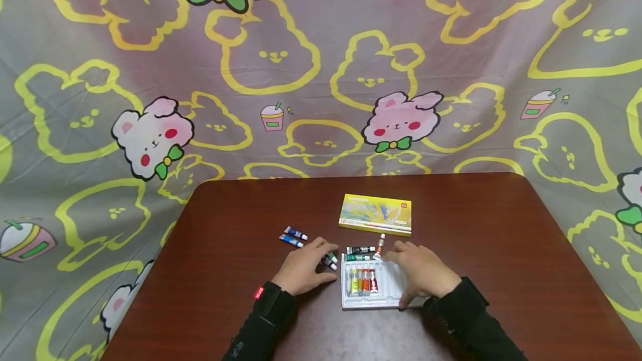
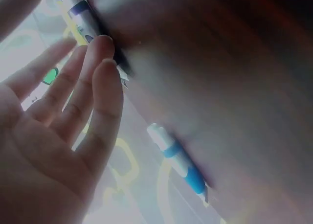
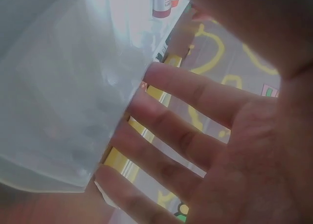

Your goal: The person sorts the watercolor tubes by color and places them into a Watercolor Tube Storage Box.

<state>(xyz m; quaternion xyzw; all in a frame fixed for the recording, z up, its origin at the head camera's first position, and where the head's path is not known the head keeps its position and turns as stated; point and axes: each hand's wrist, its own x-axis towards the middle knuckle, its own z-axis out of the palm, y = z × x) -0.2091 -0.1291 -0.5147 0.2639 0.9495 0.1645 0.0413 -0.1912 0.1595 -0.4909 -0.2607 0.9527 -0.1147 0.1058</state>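
Observation:
My right hand (image 1: pixel 423 269) holds a white plastic paint tray (image 1: pixel 390 280), thumb at its near edge and fingers along the far edge. Yellow, orange and red paint tubes (image 1: pixel 373 282) lie in the tray's left part. In the right wrist view the fingers reach the edge of the tray (image 3: pixel 63 101). Just left of the tray, my left hand (image 1: pixel 303 269) has its fingers extended over loose tubes (image 1: pixel 329 262), partly hiding them. In the left wrist view its fingertips overlap a purple-banded tube (image 2: pixel 83 16), and a blue tube (image 2: pixel 178 160) lies apart from them.
Behind the tray lie a black tube (image 1: pixel 361 250), a green tube (image 1: pixel 357 258) and an orange-brown tube (image 1: pixel 380 245). A yellow paint box (image 1: pixel 376 215) lies farther back. Two blue tubes (image 1: pixel 291 240) are at the left on the brown table (image 1: pixel 241 222). A patterned curtain (image 1: pixel 311 105) hangs behind.

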